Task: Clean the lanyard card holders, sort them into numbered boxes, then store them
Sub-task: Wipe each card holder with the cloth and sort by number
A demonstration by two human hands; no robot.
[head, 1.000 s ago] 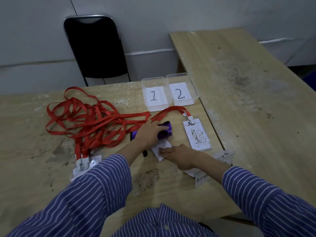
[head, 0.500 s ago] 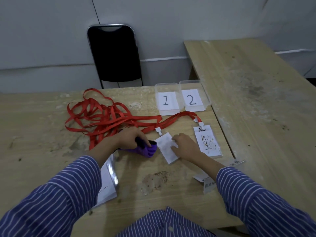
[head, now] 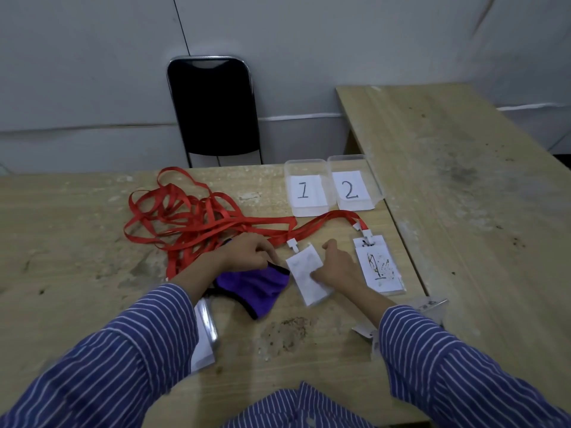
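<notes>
Head view: left hand (head: pixel 247 253) gripping a purple cloth (head: pixel 256 287), fingers curled on its upper edge, just left of a card holder (head: pixel 306 278) lying flat on the desk (head: pixel 77 242). Right hand (head: pixel 335 270) pressing down on that holder, fingers bent over its right side. Second holder (head: pixel 378 267), marked with dark scribbles, just to the right, clipped to a red lanyard (head: pixel 191 223) heaped at left. Boxes labelled 1 (head: pixel 304 188) and 2 (head: pixel 352 185) at the far edge.
</notes>
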